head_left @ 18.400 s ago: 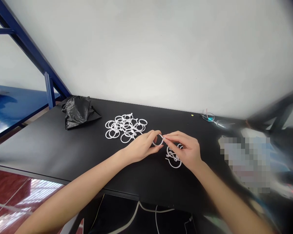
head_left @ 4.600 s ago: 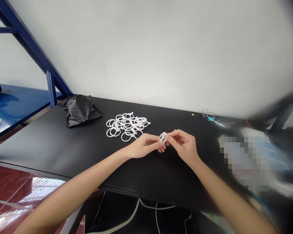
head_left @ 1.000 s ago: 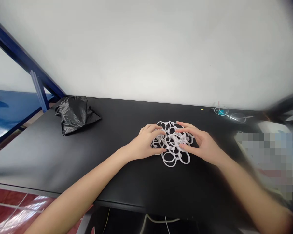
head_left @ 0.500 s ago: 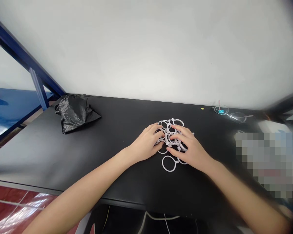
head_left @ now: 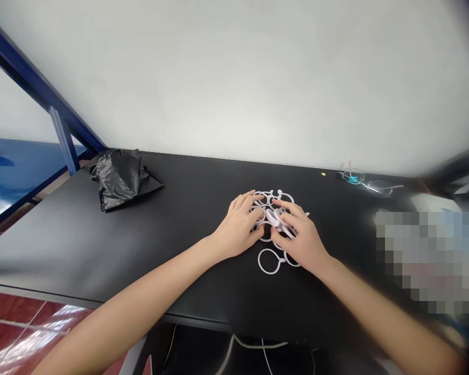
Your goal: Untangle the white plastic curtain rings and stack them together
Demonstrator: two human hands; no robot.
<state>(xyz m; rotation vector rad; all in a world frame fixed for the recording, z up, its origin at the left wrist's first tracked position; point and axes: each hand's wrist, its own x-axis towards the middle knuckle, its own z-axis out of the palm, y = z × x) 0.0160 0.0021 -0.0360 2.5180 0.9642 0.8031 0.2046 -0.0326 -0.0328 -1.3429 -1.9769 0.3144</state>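
Observation:
A heap of several white plastic rings (head_left: 278, 198) lies on the black table (head_left: 187, 234), and both my hands rest on it. My left hand (head_left: 238, 225) lies over the heap's left side with its fingers stretched out flat. My right hand (head_left: 301, 240) covers the right side, and its fingers curl around a small cluster of rings at the middle. One single white ring (head_left: 269, 261) lies loose just in front of the heap, between my wrists. Much of the heap is hidden under my fingers.
A crumpled black plastic bag (head_left: 119, 177) sits at the table's far left. A pair of glasses (head_left: 365, 182) lies at the far right by the white wall. Blue metal framing (head_left: 64, 146) stands left of the table. Cables (head_left: 250, 346) hang under the front edge.
Over the last second my hands have drawn together over the heap, bunching the rings tighter. Earlier I worked single rings between my fingertips, with the heap farther left.

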